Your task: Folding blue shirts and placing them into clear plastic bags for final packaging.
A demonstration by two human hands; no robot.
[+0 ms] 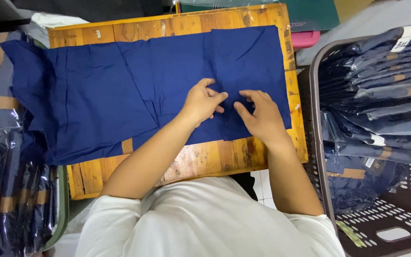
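A dark blue cloth garment [134,90] is spread flat across a wooden slatted desk [200,159], with its left part hanging over the desk's left edge. The right part of the garment is folded over into a rectangular panel.

The left hand [203,102] is laid on the folded panel, fingers bent, and a small pinch of cloth appears to be held between thumb and fingertips. The right hand [258,114] is placed just beside it, fingers curled down onto the same cloth; whether the cloth is gripped or only pressed cannot be told. The two hands are nearly touching.

A brown perforated plastic basket [396,214] is positioned to the right of the desk, and stacked dark blue garments in clear bags [376,85] are held in it. More bagged dark garments [5,190] are piled at the left.
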